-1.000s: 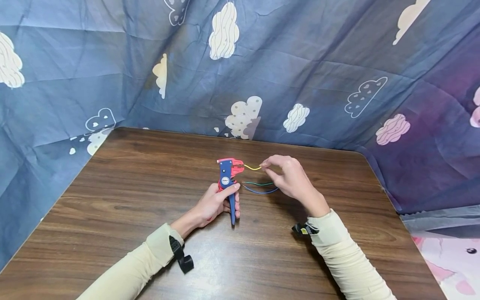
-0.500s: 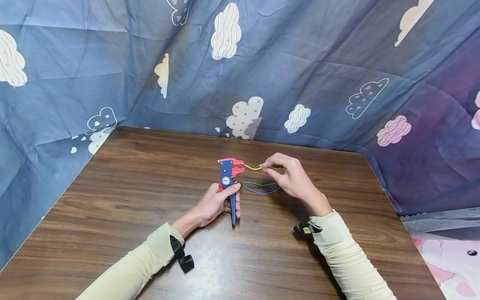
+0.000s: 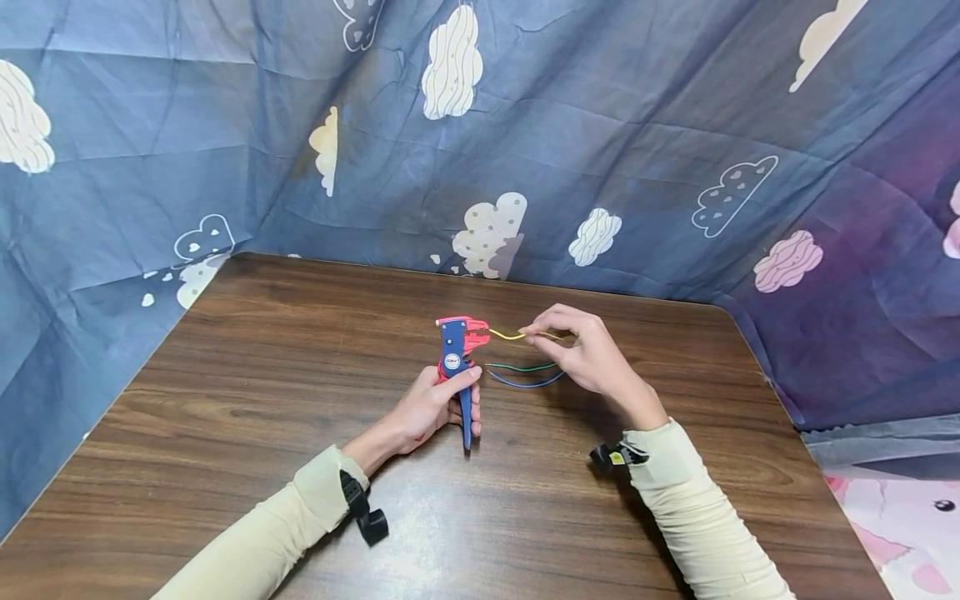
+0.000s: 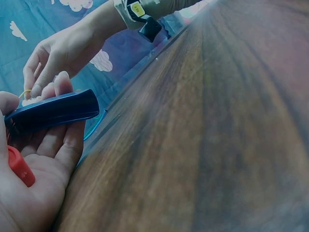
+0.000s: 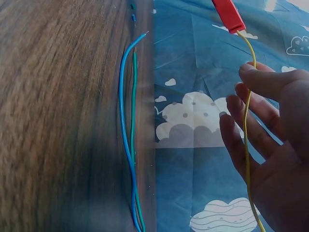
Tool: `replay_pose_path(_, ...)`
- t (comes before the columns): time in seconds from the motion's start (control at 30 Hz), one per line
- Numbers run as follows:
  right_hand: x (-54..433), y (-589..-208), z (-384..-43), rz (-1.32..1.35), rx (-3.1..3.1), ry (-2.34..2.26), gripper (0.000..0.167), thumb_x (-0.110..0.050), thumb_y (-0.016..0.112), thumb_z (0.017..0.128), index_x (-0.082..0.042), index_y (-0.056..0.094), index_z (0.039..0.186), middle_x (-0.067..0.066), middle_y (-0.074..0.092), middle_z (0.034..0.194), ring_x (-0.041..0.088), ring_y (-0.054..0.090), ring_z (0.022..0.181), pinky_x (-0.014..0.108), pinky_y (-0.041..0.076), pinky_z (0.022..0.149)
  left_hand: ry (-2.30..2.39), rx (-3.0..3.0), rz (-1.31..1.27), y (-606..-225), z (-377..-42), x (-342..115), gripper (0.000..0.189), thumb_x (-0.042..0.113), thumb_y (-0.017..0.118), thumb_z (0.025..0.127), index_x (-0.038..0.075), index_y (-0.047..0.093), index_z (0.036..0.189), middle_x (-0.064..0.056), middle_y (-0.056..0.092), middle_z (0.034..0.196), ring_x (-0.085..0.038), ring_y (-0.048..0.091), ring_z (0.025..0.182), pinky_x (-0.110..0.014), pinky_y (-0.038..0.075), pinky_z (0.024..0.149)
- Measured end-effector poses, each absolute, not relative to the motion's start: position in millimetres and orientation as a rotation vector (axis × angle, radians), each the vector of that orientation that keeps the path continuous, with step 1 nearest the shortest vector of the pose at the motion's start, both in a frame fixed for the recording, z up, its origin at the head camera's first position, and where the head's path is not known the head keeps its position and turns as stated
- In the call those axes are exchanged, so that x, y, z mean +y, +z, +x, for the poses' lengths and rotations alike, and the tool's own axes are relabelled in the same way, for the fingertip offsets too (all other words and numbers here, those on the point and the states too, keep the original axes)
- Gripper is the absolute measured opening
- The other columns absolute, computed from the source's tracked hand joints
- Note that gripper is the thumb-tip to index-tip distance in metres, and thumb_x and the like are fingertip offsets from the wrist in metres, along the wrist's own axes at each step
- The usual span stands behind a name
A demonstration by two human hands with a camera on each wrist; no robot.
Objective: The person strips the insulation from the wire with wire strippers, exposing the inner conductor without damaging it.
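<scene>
My left hand (image 3: 429, 410) grips the handles of a wire stripper (image 3: 452, 343), a blue body with red jaws that point right. Its blue handle (image 4: 58, 112) crosses the fingers in the left wrist view. The thumb and fingertips of my right hand (image 3: 588, 354) pinch a yellow wire (image 3: 507, 336). That wire's far end meets the red jaws, and I cannot tell how deep it sits. In the right wrist view the rest of the yellow wire (image 5: 245, 125) runs down past the palm. On the table below lie a blue wire (image 3: 525, 386) and a green wire (image 3: 517, 367).
The blue wire (image 5: 121, 92) shows a bare metal tip in the right wrist view. Beyond it lies a small blue piece (image 5: 133, 18) on the table. The wood-grain table (image 3: 247, 367) ends at a blue cloud-print cloth (image 3: 390, 167) behind and on both sides.
My right hand has shifted slightly to the right, and more of the yellow wire shows behind its fingertips. My left hand and the wire stripper have hardly moved.
</scene>
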State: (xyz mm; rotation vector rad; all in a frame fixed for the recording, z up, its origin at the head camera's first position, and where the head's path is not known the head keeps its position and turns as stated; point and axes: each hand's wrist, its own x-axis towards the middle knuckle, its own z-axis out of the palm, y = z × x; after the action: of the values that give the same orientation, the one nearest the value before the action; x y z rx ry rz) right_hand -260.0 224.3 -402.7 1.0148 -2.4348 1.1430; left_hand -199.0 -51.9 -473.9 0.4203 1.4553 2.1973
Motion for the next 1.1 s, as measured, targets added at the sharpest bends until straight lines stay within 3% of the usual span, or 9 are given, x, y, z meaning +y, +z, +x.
replay_pose_path(0.17,225.3,-402.5,-259.8,1.01,-2.46,1.164,0.022,-0.003,0.085,0.093,-0.022,0.084,0.102,-0.005,0.079,0.102,0.013,0.072,0.096,0.028,0.058,0.078,2.2,1.453,0.423,-474.5,-198.8,-51.8,0.044,0.043,0.065,0.109,0.002,0.062,0.096,-0.007,0.068,0.074,-0.023,0.073,0.062,-0.041,0.067,0.07)
replay_pose_path(0.4,223.6,-403.0,-259.3,1.016,-2.477,1.178,0.025,-0.001,0.085,0.091,-0.022,0.085,0.104,-0.001,0.081,0.102,0.012,0.072,0.095,0.019,0.056,0.08,2.181,1.442,0.442,-475.4,-199.2,-52.0,0.044,0.042,0.063,0.11,0.001,0.061,0.093,-0.007,0.067,0.073,-0.023,0.071,0.06,-0.04,0.067,0.069)
replay_pose_path(0.57,221.8,-402.6,-257.8,1.022,-2.487,1.208,0.022,-0.001,0.083,0.094,-0.019,0.086,0.106,0.003,0.082,0.104,0.011,0.071,0.093,0.02,0.057,0.077,2.172,1.443,0.461,-475.5,-199.4,-52.0,0.044,0.039,0.061,0.111,0.0,0.061,0.091,-0.006,0.067,0.071,-0.022,0.068,0.058,-0.04,0.066,0.068)
replay_pose_path(0.9,221.1,-401.9,-254.5,0.934,-2.597,1.206,0.013,-0.024,0.079,0.102,-0.03,0.085,0.111,-0.007,0.077,0.089,0.014,0.063,0.069,0.028,0.054,0.059,2.165,1.455,0.499,-474.9,-199.5,-52.2,0.046,0.038,0.06,0.111,-0.001,0.057,0.087,-0.005,0.059,0.065,-0.021,0.059,0.053,-0.038,0.061,0.063)
replay_pose_path(1.1,220.7,-399.7,-250.7,0.895,-2.658,1.259,0.011,-0.029,0.079,0.102,-0.026,0.085,0.11,0.006,0.078,0.082,0.026,0.067,0.06,0.027,0.054,0.052,2.178,1.444,0.504,-475.1,-199.0,-52.2,0.046,0.038,0.062,0.111,0.0,0.056,0.086,-0.005,0.057,0.065,-0.021,0.056,0.051,-0.038,0.06,0.062)
